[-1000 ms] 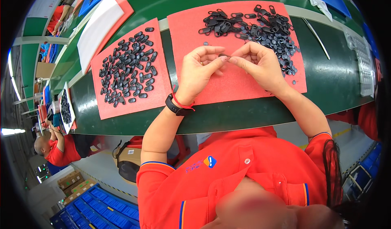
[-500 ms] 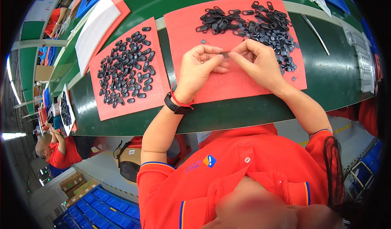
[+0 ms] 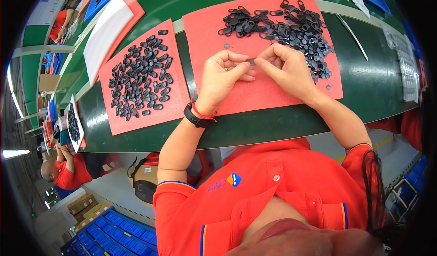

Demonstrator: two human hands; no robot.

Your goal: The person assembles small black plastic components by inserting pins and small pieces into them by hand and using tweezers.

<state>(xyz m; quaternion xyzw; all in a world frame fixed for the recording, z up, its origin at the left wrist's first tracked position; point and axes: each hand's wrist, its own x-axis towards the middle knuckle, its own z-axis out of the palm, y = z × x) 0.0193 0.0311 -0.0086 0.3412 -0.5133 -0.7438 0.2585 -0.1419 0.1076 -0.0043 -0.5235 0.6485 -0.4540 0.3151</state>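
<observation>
Over the larger pink foam mat (image 3: pixel 246 96), my left hand (image 3: pixel 223 76) and my right hand (image 3: pixel 287 71) meet at the fingertips. Both pinch a small dark oblong piece (image 3: pixel 251 61), mostly covered by the fingers. Beyond my hands lies a heap of black oblong plastic parts with a hole (image 3: pixel 246 24). Small round grey discs (image 3: pixel 304 44) are piled beside it, partly behind my right hand. One loose disc (image 3: pixel 226 46) sits by itself near my left fingers. On the smaller pink mat (image 3: pixel 123 127) to the left, many black oblong pieces with filled centres (image 3: pixel 141 78) are spread out.
Both mats lie on a green worktable (image 3: pixel 273 124). White and pink foam sheets (image 3: pixel 107 33) rest at far left. A thin white stick (image 3: pixel 353 37) and clear plastic trays (image 3: pixel 403 69) are at the right. A co-worker in red (image 3: pixel 70 171) sits further left; blue bins (image 3: pixel 114 233) stand below.
Almost nothing differs. My hands stay in the same place with the small dark piece between them; the fingers have shifted only very slightly.
</observation>
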